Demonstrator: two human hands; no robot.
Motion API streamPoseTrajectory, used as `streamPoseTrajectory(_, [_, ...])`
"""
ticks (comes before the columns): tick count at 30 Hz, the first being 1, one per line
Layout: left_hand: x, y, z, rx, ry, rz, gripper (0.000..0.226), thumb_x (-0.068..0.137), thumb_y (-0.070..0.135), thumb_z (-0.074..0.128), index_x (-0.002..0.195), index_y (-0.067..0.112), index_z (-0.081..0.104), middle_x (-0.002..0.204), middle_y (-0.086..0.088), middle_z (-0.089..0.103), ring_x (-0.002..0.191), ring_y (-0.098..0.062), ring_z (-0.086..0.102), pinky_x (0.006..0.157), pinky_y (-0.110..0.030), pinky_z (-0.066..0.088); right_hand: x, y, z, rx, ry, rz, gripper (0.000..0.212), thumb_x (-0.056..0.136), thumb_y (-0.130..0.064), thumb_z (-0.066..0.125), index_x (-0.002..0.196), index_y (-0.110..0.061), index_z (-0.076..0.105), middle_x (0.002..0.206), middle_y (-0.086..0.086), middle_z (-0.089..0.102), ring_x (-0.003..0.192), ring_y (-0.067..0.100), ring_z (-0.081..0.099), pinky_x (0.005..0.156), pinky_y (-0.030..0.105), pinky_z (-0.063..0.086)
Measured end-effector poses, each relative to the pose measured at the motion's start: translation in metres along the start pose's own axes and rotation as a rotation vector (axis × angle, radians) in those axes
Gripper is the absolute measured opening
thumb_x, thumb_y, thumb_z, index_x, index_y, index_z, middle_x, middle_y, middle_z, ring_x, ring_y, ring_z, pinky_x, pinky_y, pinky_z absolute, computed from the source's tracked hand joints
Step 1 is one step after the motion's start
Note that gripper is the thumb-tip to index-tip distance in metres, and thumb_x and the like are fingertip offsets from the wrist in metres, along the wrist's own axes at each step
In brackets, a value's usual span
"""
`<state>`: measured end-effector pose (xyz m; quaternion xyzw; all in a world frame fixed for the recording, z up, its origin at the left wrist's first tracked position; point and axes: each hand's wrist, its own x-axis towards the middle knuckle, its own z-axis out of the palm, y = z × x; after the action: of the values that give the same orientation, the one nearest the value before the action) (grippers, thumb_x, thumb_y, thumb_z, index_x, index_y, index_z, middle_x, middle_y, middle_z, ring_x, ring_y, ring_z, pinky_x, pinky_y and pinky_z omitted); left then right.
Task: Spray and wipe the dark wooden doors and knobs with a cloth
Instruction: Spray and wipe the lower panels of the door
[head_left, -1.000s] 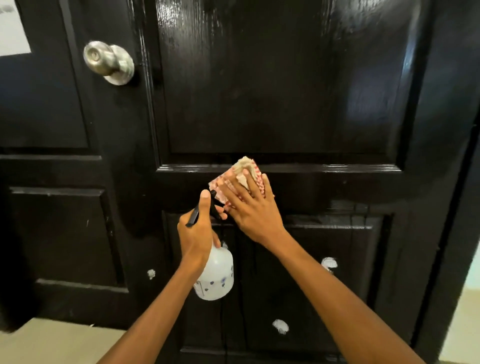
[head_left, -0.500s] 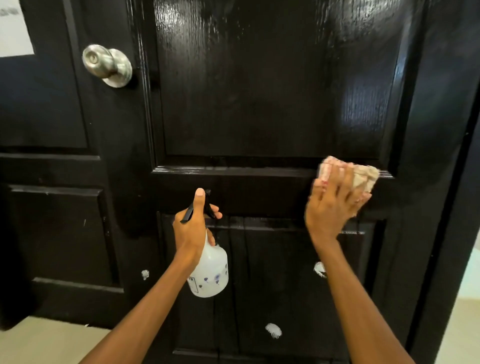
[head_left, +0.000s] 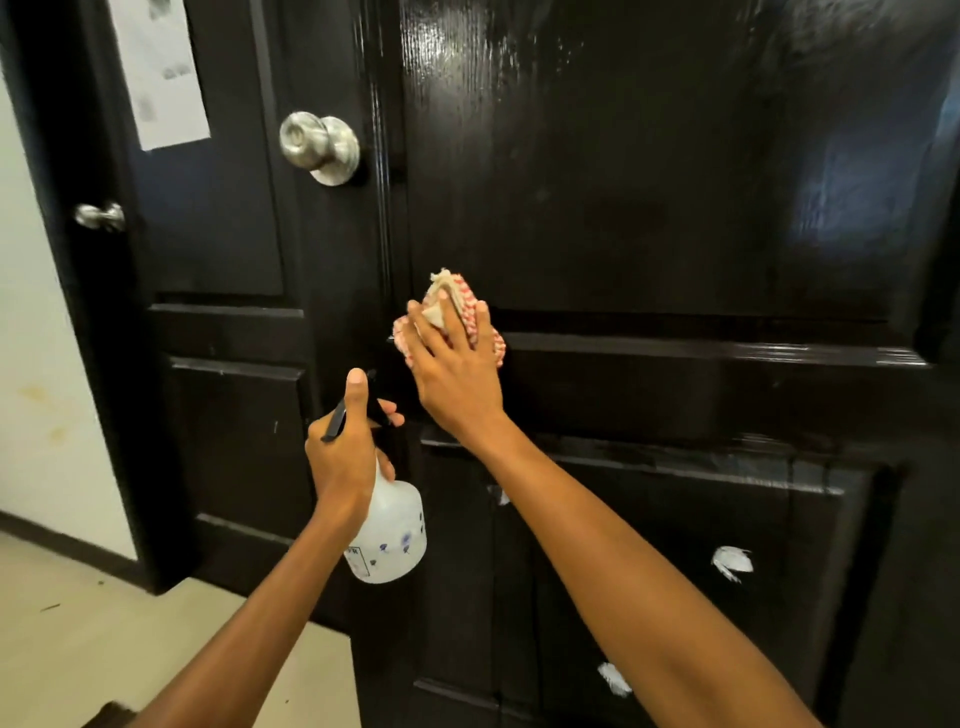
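Over on the far left there's a white sheet of paper (head_left: 163, 73) stuck on the neighbouring dark door (head_left: 218, 208), plus a small silver knob (head_left: 98, 215) near its edge. Next along is the big round brushed-metal door knob (head_left: 319, 145), sitting untouched above the action.

Below it, the person's left hand (head_left: 345, 447) is wrapped around the neck of a translucent white plastic spray bottle (head_left: 387, 535) with a black trigger head, thumb up on top. It hangs off to the side, probably parked there so it's ready for the next squirt without blocking the wiping. How much liquid is inside can't be told (the plastic is too cloudy, only little blue flower prints show).

Just right of that, the right hand (head_left: 457, 369) lies with flat, spread fingers pressing a bunched red-and-white checked cloth (head_left: 449, 306) against the glossy dark wooden door (head_left: 675, 208), right at the left end of the moulding ledge under the upper panel. A flat palm likely spreads pressure along that ledge. A few white smears (head_left: 731, 564) still sit on the lower panel, so there's work left.
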<state>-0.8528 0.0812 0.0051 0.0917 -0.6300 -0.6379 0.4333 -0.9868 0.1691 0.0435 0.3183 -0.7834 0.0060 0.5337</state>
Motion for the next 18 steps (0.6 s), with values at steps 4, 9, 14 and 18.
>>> streamPoseTrajectory(4, [0.001,0.0,-0.001,0.013,0.027,0.011,0.065,0.102,0.063,0.046,0.083,0.007,0.074,0.078,-0.009,0.077,0.039,-0.025,0.055,0.043,-0.032,0.047,0.01,-0.009,0.006,0.004,0.004,-0.025,0.059,0.098,-0.026,0.05,0.155,-0.016,0.039,0.167,0.006,0.025,0.155,0.036,0.009,0.118,0.069,0.005])
streamPoseTrajectory(9, [-0.013,-0.01,0.016,0.002,-0.032,-0.038,0.064,0.102,0.061,0.048,0.084,0.005,0.074,0.079,-0.01,0.077,0.037,-0.026,0.053,0.042,-0.032,0.044,-0.038,0.048,-0.005,0.006,0.185,0.008,0.053,0.097,-0.027,0.055,0.15,-0.02,0.049,0.162,0.003,0.037,0.152,0.035,0.024,0.117,0.069,0.015])
streamPoseTrajectory(14, [-0.036,-0.016,0.049,-0.069,-0.182,-0.097,0.067,0.098,0.062,0.049,0.087,0.001,0.073,0.081,-0.013,0.077,0.035,-0.021,0.051,0.04,-0.031,0.045,-0.102,0.14,-0.046,-0.116,0.246,0.128,0.046,0.103,-0.04,0.051,0.146,-0.023,0.055,0.159,-0.003,0.041,0.151,0.033,0.029,0.117,0.07,0.015])
streamPoseTrajectory(18, [-0.053,-0.012,0.092,-0.111,-0.302,-0.112,0.072,0.09,0.069,0.049,0.09,0.001,0.073,0.085,-0.012,0.078,0.035,-0.022,0.051,0.044,-0.033,0.047,-0.159,0.216,-0.08,-0.24,0.244,0.248,0.048,0.104,-0.042,0.049,0.148,-0.023,0.052,0.16,-0.001,0.04,0.15,0.034,0.029,0.117,0.069,0.018])
